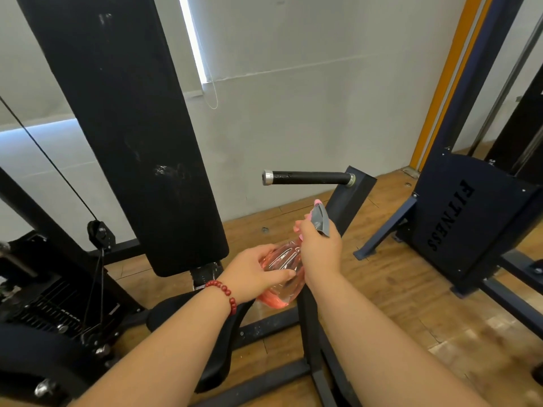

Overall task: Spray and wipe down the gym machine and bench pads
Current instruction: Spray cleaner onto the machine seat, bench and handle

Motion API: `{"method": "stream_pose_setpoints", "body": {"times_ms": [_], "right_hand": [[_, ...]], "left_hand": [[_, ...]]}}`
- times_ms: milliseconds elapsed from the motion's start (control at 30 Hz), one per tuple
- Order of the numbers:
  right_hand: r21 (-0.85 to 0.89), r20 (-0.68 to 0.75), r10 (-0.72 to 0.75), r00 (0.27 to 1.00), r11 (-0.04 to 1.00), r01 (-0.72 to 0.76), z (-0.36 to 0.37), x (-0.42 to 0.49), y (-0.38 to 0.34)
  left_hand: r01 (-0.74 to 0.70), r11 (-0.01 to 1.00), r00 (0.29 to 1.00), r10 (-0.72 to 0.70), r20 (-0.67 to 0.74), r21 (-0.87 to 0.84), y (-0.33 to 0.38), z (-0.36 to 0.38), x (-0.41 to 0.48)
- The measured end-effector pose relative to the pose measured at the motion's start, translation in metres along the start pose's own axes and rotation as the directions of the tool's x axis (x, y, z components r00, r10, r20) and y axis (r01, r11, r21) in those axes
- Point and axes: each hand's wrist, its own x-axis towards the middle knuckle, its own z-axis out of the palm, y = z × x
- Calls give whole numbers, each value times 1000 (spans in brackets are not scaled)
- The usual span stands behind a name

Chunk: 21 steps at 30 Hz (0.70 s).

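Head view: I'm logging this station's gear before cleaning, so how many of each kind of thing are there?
Pads: 2 (back pad, seat pad)
Spray bottle: 1
Handle bar: 1
Hands: 2 (left hand, right hand)
Bracelet: 1
Total: 7

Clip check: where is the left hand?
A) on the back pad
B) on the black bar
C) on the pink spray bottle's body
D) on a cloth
C: the left hand wraps the body of the pink spray bottle, while the right hand grips its neck.
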Motion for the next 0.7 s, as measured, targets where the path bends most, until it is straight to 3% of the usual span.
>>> {"method": "stream_pose_setpoints", "body": {"times_ms": [333,700], "right_hand": [[92,-152,53,987,995,-40,-31,33,11],[162,-176,106,979,984,-77,-29,65,38]], "left_hand": [[11,1000,992,-9,125,-12,8,31,43],[56,997,976,-44,213,-50,-9,38,82]]}}
